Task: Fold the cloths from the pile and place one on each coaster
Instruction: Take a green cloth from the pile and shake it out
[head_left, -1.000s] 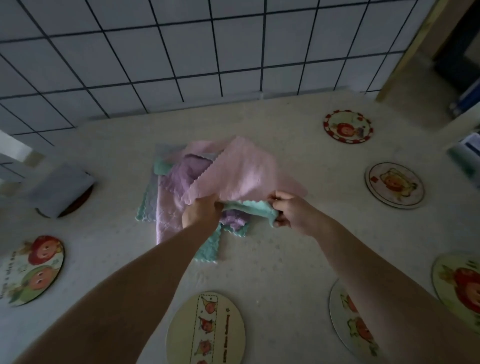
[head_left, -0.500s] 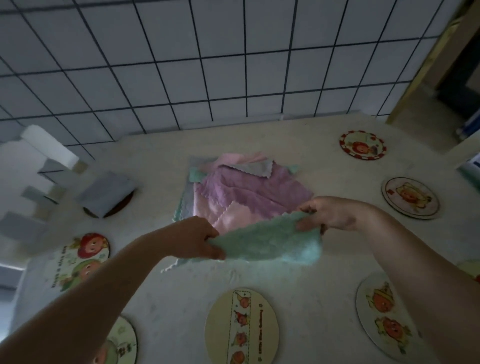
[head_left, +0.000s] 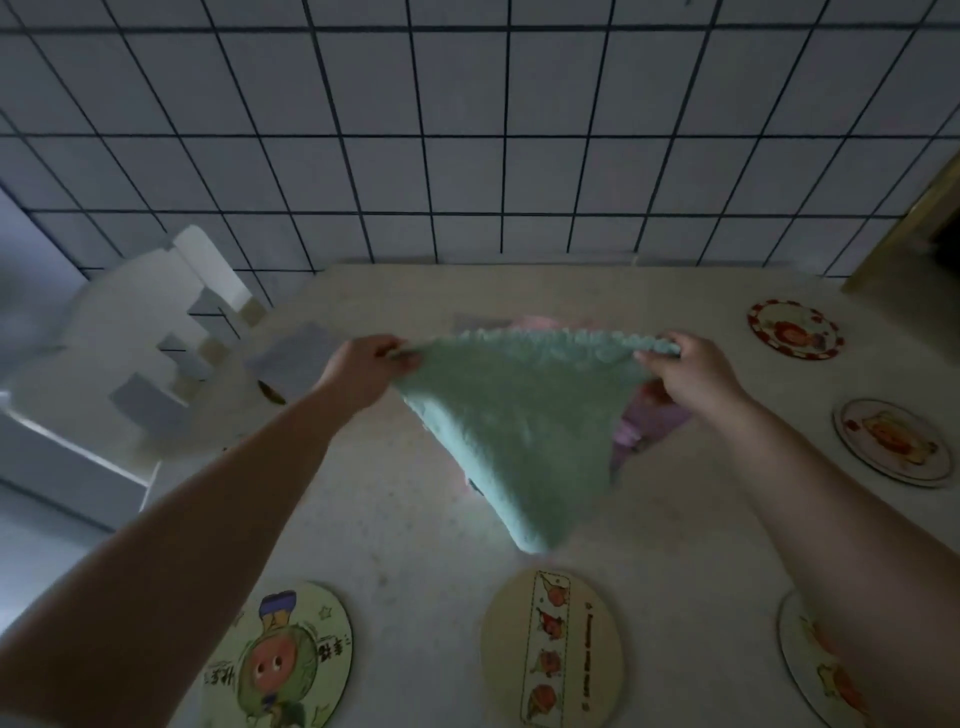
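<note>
- Round printed cardboard coasters (head_left: 552, 647) lie nearest on the pale speckled surface (head_left: 395, 519).
- Soft, light mint-green fleece cloth (head_left: 519, 415) hangs limp above; best held by its corners.
- Left hand (head_left: 363, 369) and right hand (head_left: 691, 374) each pinch a top corner.
- Pink-purple cloth pile (head_left: 649, 421) lies behind.

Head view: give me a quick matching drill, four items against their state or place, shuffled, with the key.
Items
1. green cloth
2. pile of cloths
3. grey cloth
4. strip-pattern coaster

States
A. lies bare on the table near the front edge
B. held up, stretched between the left hand and the right hand
C. lies folded on a coaster at the left
D. mostly hidden behind the raised cloth

Pairs: 1-B, 2-D, 3-C, 4-A
</note>
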